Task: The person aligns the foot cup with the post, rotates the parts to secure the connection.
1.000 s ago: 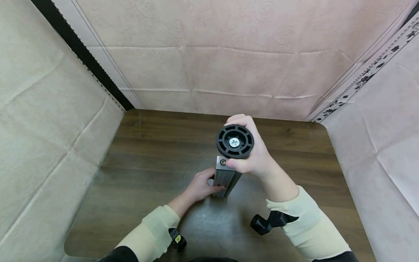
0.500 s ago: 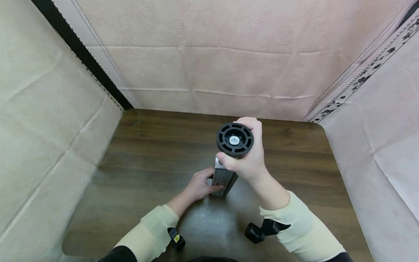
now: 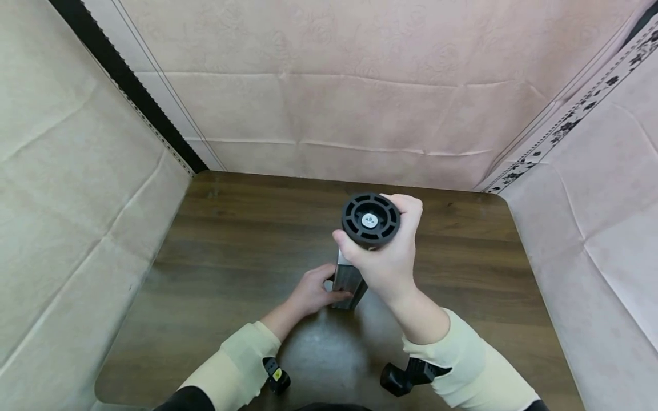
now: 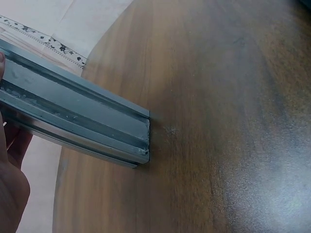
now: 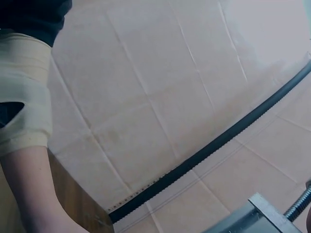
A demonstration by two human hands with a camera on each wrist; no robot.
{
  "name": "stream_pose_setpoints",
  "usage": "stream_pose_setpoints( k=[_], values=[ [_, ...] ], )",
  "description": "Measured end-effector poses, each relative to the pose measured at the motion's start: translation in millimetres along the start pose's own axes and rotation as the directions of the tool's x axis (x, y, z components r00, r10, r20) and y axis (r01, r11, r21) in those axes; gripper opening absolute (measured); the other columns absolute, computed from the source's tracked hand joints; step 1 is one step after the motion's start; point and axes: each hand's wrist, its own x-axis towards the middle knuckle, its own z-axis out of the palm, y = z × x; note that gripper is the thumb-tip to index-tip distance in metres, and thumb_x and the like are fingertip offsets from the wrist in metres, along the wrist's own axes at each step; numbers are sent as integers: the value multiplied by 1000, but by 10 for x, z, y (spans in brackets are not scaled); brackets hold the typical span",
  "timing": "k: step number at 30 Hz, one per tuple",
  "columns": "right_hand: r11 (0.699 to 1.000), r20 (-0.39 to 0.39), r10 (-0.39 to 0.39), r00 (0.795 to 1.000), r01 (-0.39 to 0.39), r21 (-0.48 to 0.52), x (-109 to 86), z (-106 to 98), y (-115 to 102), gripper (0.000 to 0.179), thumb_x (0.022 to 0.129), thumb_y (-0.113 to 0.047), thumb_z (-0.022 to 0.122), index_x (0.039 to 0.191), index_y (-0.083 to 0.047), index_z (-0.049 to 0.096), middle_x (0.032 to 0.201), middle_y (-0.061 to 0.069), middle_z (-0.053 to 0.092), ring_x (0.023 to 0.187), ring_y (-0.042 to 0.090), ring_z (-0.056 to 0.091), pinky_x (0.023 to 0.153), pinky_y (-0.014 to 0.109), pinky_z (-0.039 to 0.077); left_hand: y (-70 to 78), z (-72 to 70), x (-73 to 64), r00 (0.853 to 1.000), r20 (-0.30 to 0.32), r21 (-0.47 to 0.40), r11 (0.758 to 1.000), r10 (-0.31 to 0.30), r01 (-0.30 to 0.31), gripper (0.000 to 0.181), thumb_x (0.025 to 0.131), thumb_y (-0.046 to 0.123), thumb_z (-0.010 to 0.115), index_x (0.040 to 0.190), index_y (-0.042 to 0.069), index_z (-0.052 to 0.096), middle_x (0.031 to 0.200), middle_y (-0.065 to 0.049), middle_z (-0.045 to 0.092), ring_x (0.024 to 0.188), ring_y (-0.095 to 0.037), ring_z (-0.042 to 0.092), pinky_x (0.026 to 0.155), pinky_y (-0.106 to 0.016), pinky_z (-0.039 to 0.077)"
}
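Observation:
A metal profile bar (image 3: 347, 279) stands upright on the table, its slotted lower end plain in the left wrist view. My left hand (image 3: 319, 288) grips the bar low down, thumb across its near face. Above the bar's top, my right hand (image 3: 388, 260) holds a levelling foot with a round black base (image 3: 370, 221), a screw head at its centre. Fingers wrap its far side and the thumb lies on the near left. In the right wrist view, the foot's threaded rod (image 5: 297, 206) meets the bar's end plate (image 5: 272, 213). How deep the rod sits is hidden.
A brown wood-grain table (image 3: 247, 228) with rounded corners lies underneath. Pale cloth walls (image 3: 329, 103) surround it at the back and both sides. Black camera mounts (image 3: 406, 378) sit on the wrists.
My right hand has turned clockwise around the black base: fingers moved right, thumb left. The right forearm shifted down and left. The left hand stays on the bar.

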Motion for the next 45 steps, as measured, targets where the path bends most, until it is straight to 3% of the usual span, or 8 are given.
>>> stream_pose_setpoints(
  k=[7, 13, 19, 22, 28, 31, 34, 45],
  values=[
    [1000, 21, 14, 1000, -13, -21, -37, -6, -40, 92, 70, -50, 75, 126, 7, 29, 115, 7, 41, 103, 21, 45, 90, 28, 38, -10, 8, -13, 1000, 0, -4, 1000, 2, -2, 29, 73, 23, 81, 97, 17, 64, 98, 4, 65, 93, -13, 60, 80, -42, 50],
    [973, 55, -73, 996, 59, 223, 80, -81, 12, 101, 69, -55, 76, 131, 8, 26, 118, 9, 38, 104, 20, 37, 89, 25, 35, -15, 8, 3, 1000, 4, 6, 1000, -9, 9, 32, 73, 26, 81, 98, 17, 64, 97, 3, 64, 91, -14, 60, 79, -43, 50],
    [943, 159, -163, 974, 106, 316, 238, -162, 122, 102, 69, -59, 72, 133, 8, 28, 119, 9, 43, 97, 18, 39, 84, 25, 33, -31, 2, 25, 1000, 14, 29, 1000, -10, 10, 30, 72, 27, 81, 96, 19, 65, 95, 7, 63, 90, -11, 59, 79, -35, 49],
    [915, 295, -227, 928, 99, 392, 359, -215, 196, 101, 72, -61, 69, 137, 5, 28, 122, 10, 43, 98, 19, 40, 85, 26, 32, -35, -7, 27, 1000, 26, 36, 999, -11, 10, 30, 72, 26, 81, 96, 19, 65, 96, 7, 64, 91, -11, 59, 79, -32, 49],
    [858, 560, -351, 750, 19, 513, 578, -280, 307, 89, 78, -58, 64, 143, -8, 28, 128, 12, 44, 111, 22, 40, 92, 31, 32, -31, -43, 33, 998, 55, 54, 998, -13, 10, 32, 73, 24, 80, 100, 16, 64, 102, 3, 65, 95, -14, 60, 82, -34, 48],
    [852, 626, -362, 691, -28, 523, 613, -289, 311, 87, 79, -57, 63, 143, -10, 30, 127, 14, 45, 114, 24, 41, 95, 33, 32, -31, -53, 41, 997, 78, 68, 998, -21, 16, 37, 74, 25, 79, 106, 15, 63, 108, 0, 65, 99, -16, 60, 84, -35, 48],
    [852, 658, -347, 668, -68, 519, 614, -294, 311, 85, 79, -56, 63, 142, -9, 32, 128, 14, 45, 114, 25, 42, 95, 32, 33, -29, -61, 51, 995, 97, 65, 998, -28, 22, 40, 76, 26, 78, 110, 15, 62, 112, -1, 64, 102, -17, 59, 86, -36, 47],
    [831, 678, -360, 641, -111, 546, 616, -320, 361, 66, 83, -44, 62, 134, -6, 42, 130, 10, 45, 120, 25, 37, 100, 32, 31, -28, -64, 58, 995, 92, 60, 998, -26, 20, 40, 74, 26, 79, 109, 14, 63, 109, -1, 65, 100, -16, 60, 84, -35, 48]
  ],
)
